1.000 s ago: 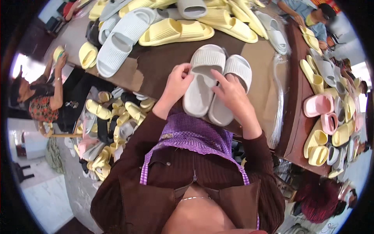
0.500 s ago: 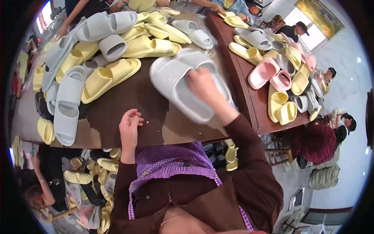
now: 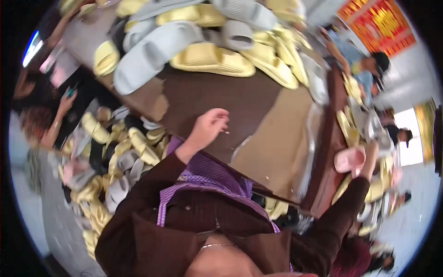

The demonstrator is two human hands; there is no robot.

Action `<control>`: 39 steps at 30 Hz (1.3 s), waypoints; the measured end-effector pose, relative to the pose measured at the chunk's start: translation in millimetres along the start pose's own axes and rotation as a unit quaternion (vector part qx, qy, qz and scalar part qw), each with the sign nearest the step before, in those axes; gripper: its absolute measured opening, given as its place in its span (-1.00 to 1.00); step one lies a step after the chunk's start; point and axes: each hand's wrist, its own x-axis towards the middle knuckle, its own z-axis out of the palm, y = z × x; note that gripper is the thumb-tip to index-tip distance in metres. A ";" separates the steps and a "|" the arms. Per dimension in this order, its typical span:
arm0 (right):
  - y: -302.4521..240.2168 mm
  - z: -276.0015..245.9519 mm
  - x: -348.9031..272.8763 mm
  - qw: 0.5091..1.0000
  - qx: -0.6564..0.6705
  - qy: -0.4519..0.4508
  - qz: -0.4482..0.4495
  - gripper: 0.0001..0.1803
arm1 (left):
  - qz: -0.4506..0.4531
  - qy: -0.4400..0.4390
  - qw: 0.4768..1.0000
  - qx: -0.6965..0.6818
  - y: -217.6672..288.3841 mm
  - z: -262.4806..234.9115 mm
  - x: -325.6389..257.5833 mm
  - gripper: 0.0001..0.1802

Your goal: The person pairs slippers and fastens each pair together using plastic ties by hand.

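Over the brown table [image 3: 217,97] my left hand [image 3: 210,129] hovers near the front edge, fingers loosely curled and apart, with nothing seen in them. My right arm reaches far out to the right. There my right hand [image 3: 370,156] is among slippers on the red-brown table [image 3: 325,184], blurred and with its fingers hidden. Right beside it lies a pink slipper [image 3: 349,159]; I cannot tell whether the hand grips it. Grey slippers [image 3: 378,131] lie just beyond that hand, and a yellow slipper [image 3: 347,128] lies left of them.
Grey slippers [image 3: 154,55] and yellow ribbed slippers [image 3: 212,60] are heaped along the table's far side. Tan sheet material [image 3: 277,147] covers part of the tabletop. At lower left is a large slipper pile [image 3: 115,157]. Other people work around the tables, one in blue [image 3: 353,55].
My right hand has swung from the middle to the right-hand table; the pair of grey slippers it held is no longer over the brown table. The view has turned right.
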 end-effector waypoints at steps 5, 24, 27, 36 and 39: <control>-103.8 -30.6 -66.4 0.945 0.294 0.124 -0.066 -0.64 | -0.010 -0.002 1.000 0.021 12.6 -8.4 1.4 -0.74; -391.6 -171.3 -226.4 0.775 0.557 -0.060 -0.292 -0.65 | 0.284 0.223 0.821 0.442 62.6 -97.1 -15.4 -0.43; -381.1 -169.7 -230.8 0.770 0.576 -0.049 -0.270 -0.64 | 0.284 0.125 0.812 0.495 55.8 -84.6 -8.4 -0.40; -366.0 -160.2 -269.2 0.726 0.655 -0.115 -0.173 -0.57 | 0.229 0.015 0.832 0.506 39.8 -99.7 79.1 -0.37; -373.3 -152.9 -268.4 0.703 0.690 -0.092 -0.147 -0.58 | 0.228 0.000 0.830 0.508 28.7 -90.8 95.1 -0.36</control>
